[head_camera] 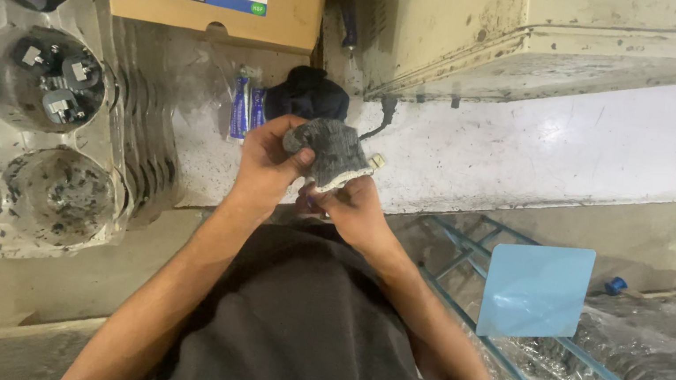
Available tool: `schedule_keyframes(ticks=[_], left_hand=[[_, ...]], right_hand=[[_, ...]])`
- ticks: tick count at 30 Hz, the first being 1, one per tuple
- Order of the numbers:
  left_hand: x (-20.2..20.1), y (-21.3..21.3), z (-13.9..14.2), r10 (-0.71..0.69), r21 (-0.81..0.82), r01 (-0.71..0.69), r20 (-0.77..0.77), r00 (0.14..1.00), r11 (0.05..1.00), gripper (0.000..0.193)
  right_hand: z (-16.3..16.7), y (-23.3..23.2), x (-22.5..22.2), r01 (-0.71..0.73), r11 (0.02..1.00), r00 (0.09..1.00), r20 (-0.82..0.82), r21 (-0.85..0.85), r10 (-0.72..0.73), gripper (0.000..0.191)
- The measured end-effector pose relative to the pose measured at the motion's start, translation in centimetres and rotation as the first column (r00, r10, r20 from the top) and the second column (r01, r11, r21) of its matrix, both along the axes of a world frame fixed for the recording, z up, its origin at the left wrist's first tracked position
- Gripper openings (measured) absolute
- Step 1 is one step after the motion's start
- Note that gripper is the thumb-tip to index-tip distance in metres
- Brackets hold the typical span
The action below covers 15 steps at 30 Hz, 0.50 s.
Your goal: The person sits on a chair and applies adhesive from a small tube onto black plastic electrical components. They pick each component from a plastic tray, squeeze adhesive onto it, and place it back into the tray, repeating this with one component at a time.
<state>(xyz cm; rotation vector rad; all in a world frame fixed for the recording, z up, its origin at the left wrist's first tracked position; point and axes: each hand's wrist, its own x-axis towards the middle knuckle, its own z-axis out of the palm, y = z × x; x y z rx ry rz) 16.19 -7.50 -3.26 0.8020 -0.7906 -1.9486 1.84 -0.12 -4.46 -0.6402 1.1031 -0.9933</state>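
Gripping a grey glove (333, 152) (probably knitted), both hands (308, 178) closed.

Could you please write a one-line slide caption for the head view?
Left hand and right hand hold a grey work glove beside a clear tray.

Both hands meet on a dirty grey knitted work glove (333, 153) with a pale cuff. The left hand (266, 166) pinches its finger end from the left; the right hand (353, 210) grips the cuff from below. Just beyond the glove lies a dark cloth bundle (310, 92); left of the grip sits a clear plastic tray (120, 126) of black round capacitors (51, 80); right and below stands a light-blue plastic chair (537, 291).
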Motion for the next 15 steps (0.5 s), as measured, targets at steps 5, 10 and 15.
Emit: schedule_keyframes(ticks=[5, 10, 15], left_hand=[[1.0, 0.1, -0.3, 0.099, 0.087, -0.092, -0.082, 0.992, 0.992, 0.022], [1.5, 0.4, -0.7, 0.187, 0.312, -0.146, -0.106, 0.977, 0.939, 0.021], [0.7, 1.8, -0.4, 0.271, 0.572, -0.134, -0.162, 0.949, 0.809, 0.023]], right_hand=[[1.7, 0.7, -0.9, -0.166, 0.955, 0.805, -0.593, -0.246, -0.013, 0.031], [3.7, 1.8, -0.5, -0.391, 0.555, 0.355, -0.677, -0.734, -0.645, 0.030], [6.1, 0.3, -3.2, -0.678, 0.258, 0.336, -0.603, -0.688, -0.724, 0.026]])
